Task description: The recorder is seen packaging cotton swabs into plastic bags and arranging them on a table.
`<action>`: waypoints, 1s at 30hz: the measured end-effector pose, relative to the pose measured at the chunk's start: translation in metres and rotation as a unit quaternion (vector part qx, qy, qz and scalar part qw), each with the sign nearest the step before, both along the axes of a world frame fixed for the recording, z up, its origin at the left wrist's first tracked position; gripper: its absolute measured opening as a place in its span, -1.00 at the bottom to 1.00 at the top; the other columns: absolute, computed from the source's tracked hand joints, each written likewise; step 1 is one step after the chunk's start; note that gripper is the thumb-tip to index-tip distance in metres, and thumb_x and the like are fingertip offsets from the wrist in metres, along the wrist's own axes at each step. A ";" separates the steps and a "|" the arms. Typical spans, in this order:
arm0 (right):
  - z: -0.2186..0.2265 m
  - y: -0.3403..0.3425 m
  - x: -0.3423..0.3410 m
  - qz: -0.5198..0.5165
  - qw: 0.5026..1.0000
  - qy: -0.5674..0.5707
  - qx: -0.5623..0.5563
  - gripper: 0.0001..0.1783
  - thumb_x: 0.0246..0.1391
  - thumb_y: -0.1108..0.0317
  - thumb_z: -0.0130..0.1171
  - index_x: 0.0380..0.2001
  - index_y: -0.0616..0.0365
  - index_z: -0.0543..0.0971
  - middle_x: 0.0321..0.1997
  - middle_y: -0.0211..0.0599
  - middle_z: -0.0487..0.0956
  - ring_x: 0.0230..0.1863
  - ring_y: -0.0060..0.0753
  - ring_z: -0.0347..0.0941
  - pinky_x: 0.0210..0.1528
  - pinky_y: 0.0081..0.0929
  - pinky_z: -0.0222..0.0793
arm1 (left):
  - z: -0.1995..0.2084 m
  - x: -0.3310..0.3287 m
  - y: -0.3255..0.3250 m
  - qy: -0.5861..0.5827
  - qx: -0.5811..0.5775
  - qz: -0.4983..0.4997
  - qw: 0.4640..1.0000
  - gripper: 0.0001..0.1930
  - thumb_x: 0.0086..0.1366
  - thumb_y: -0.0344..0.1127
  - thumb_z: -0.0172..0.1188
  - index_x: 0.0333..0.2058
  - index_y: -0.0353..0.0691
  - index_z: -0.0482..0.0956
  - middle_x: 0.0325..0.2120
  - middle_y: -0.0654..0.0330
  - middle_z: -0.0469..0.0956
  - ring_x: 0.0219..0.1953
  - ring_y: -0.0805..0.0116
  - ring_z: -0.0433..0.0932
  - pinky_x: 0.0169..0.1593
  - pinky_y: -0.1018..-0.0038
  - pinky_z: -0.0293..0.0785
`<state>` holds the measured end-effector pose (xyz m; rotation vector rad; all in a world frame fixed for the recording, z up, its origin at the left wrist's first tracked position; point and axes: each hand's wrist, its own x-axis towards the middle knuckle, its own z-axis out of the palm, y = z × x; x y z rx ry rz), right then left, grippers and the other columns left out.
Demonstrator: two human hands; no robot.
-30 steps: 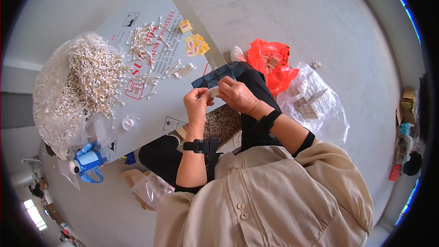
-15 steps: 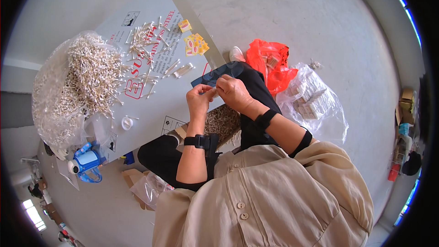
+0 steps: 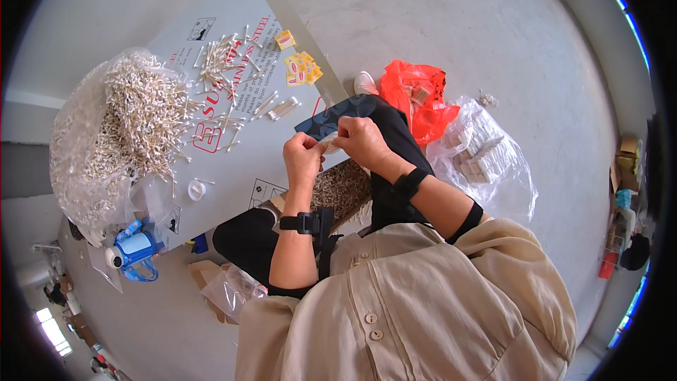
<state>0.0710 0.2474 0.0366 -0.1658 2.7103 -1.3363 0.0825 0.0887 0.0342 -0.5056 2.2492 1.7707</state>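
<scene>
My left hand (image 3: 302, 160) and my right hand (image 3: 363, 142) are raised above my lap at the table's near edge, both with fingers pinched. Between them they stretch a small whitish, thin piece (image 3: 329, 144) that looks like a little plastic bag; fingers partly cover it. Below the hands, an open cardboard box (image 3: 342, 187) filled with many small brownish sticks sits between my legs. On the table just ahead lie a small bundle of cotton swabs (image 3: 283, 108) and loose swabs (image 3: 224, 63). Beyond them are yellow printed cards (image 3: 302, 69) and a small yellow stack (image 3: 285, 39).
A big clear bag heaped with cotton swabs (image 3: 144, 109) covers the table's left side, near a round white lid (image 3: 197, 190) and a blue bottle (image 3: 132, 248). On the floor at right lie a red plastic bag (image 3: 416, 99) and a clear bag of white packs (image 3: 483, 152).
My hands have moved slightly apart, the left one a little leftward and the right one slightly right. More of the whitish piece between them now shows.
</scene>
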 end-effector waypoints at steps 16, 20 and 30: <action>-0.001 0.005 -0.015 0.080 0.996 -0.022 -0.019 -0.89 -0.24 0.43 0.22 -0.60 0.26 0.56 -0.50 0.02 0.58 -0.39 0.09 0.55 -0.30 -0.18 0.47 | 0.001 -0.010 -0.017 -0.010 -0.021 -0.074 0.997 -0.87 0.02 -0.66 0.23 -0.51 -0.32 0.49 -0.69 0.26 0.44 -0.72 0.54 0.37 -0.72 0.56 0.18; 0.004 0.007 -0.011 0.070 0.997 -0.030 -0.022 -0.90 -0.20 0.43 0.21 -0.57 0.24 0.54 -0.53 0.00 0.58 -0.39 0.06 0.55 -0.31 -0.17 0.47 | 0.004 -0.006 -0.019 0.041 -0.034 -0.074 0.996 -0.84 0.00 -0.67 0.24 -0.45 -0.30 0.53 -0.62 0.26 0.46 -0.62 0.55 0.43 -0.62 0.56 0.28; 0.009 0.018 -0.002 0.139 0.983 0.117 -0.022 -0.87 -0.06 0.43 0.23 -0.42 0.16 0.48 -0.32 -0.14 0.51 -0.29 0.05 0.53 -0.26 -0.19 0.46 | -0.003 0.018 -0.015 0.354 -0.235 -0.185 0.886 -0.77 -0.09 -0.62 0.31 -0.44 -0.28 0.49 -0.40 0.12 0.50 -0.35 0.04 0.54 -0.31 0.24 0.51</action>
